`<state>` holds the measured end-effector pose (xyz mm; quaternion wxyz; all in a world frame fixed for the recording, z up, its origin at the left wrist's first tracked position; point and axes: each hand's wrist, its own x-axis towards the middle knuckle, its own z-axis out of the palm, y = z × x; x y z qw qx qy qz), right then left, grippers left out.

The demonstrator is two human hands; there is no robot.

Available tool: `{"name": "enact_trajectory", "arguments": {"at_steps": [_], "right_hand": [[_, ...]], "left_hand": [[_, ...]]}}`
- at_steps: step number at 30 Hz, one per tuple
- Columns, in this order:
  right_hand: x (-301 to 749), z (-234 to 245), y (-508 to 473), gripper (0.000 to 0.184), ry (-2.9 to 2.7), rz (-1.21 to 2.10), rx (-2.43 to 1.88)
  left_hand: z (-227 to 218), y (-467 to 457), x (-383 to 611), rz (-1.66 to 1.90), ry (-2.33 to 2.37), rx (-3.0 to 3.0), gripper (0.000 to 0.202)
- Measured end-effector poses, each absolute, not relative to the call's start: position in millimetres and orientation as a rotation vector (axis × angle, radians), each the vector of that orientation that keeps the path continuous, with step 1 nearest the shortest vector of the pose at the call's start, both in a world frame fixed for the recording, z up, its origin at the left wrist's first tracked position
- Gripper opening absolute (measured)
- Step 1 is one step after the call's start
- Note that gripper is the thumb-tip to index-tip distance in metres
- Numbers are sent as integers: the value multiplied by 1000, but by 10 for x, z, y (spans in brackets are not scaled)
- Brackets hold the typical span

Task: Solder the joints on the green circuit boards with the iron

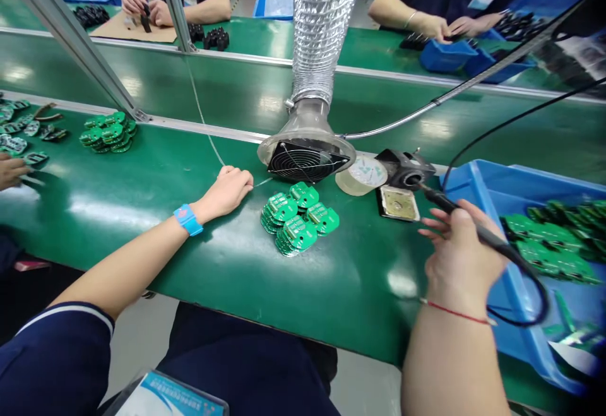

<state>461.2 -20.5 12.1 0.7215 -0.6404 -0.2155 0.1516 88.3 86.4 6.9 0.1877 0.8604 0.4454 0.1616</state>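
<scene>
While the right hand (461, 255) grips with its fingers a black, pen-shaped soldering iron (440, 200), front end at the squat black holder (402, 168), the left hand's (226, 193) fingers pinch thin silvery wire (263, 182); stacked green circuit boards (297, 230) sit between them on the glossy green tabletop (350, 302).
</scene>
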Motion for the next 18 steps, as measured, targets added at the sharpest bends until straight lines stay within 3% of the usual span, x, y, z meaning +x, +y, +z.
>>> {"name": "enact_trajectory", "arguments": {"at_steps": [4, 9, 18], "right_hand": [[4386, 176, -575, 31, -483, 105, -1299], [3854, 297, -706, 32, -636, 121, -1235], [3456, 538, -176, 20, -1047, 294, -994]], "left_hand": [[251, 609, 672, 636, 1334, 2250, 19], [451, 154, 704, 905, 1183, 1932, 23], [391, -70, 738, 778, 546, 1309, 23]]}}
